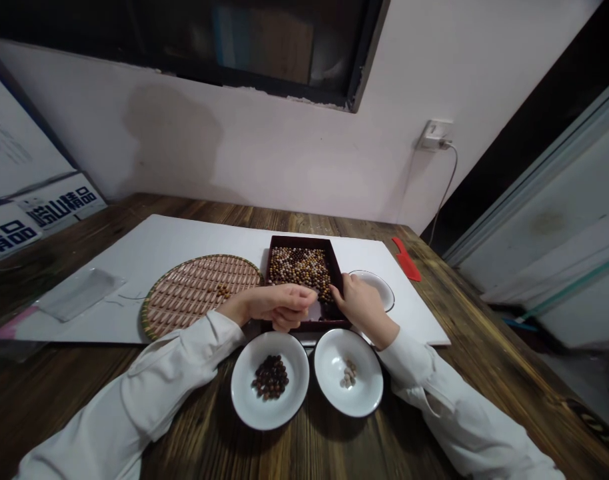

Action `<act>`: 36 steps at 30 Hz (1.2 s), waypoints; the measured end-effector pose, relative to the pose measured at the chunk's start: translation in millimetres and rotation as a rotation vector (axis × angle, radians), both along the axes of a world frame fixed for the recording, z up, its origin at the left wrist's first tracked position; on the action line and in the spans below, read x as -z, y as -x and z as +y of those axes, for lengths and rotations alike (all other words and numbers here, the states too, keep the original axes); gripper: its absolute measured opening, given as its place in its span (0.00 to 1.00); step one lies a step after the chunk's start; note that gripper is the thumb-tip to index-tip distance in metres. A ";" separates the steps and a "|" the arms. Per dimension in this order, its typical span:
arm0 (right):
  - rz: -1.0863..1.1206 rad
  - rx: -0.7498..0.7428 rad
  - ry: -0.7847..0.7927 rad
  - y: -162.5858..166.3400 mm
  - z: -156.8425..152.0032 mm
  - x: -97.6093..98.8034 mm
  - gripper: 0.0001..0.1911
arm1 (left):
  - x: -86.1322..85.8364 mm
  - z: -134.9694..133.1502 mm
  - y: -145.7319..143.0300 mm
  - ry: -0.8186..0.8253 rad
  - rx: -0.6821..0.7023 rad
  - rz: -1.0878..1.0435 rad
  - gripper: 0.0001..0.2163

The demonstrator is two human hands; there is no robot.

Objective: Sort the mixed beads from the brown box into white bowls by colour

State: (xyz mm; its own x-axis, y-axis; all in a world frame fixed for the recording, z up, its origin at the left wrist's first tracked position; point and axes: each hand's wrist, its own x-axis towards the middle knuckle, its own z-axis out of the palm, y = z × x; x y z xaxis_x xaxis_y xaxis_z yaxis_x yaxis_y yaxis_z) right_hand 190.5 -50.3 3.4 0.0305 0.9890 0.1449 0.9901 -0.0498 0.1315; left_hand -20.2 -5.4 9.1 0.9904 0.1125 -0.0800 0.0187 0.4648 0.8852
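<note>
A dark red box point(337, 263) holds many small beads point(299, 263) in brown, yellow, pink and dark tones. Over its near left part is my left hand point(284, 305), fingers curled closed; whatever they hold is hidden. My right hand point(362, 303) grips the box's right wall, thumb on the inner side and fingers along the outside. Closer to me stand two white bowls. The left bowl point(242, 380) contains dark brown beads point(271, 378); in the right bowl point(329, 360) lie several pale beads point(349, 374).
A round woven tray point(184, 293) with several yellow-brown beads point(223, 291) lies left of the box. Behind my right hand is another white bowl point(379, 287). A white board point(134, 267), a clear plastic bag point(79, 293) and a red comb-like tool point(407, 260) rest on the wooden table point(194, 427).
</note>
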 end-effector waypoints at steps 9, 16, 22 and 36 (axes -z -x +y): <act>0.004 0.010 0.015 1.1 -1.5 -2.8 0.18 | -3.6 -4.6 -4.5 -0.009 0.108 0.032 0.20; 0.004 0.015 0.023 1.9 -0.7 -3.0 0.18 | -2.1 -3.5 -4.7 -0.033 0.091 0.044 0.19; 0.002 0.005 0.004 1.3 -1.2 -2.4 0.18 | -3.6 -5.7 -4.7 -0.087 0.091 0.030 0.20; 0.014 0.007 0.011 1.9 -1.2 -3.6 0.18 | -6.1 -7.3 -3.6 -0.108 0.070 0.061 0.21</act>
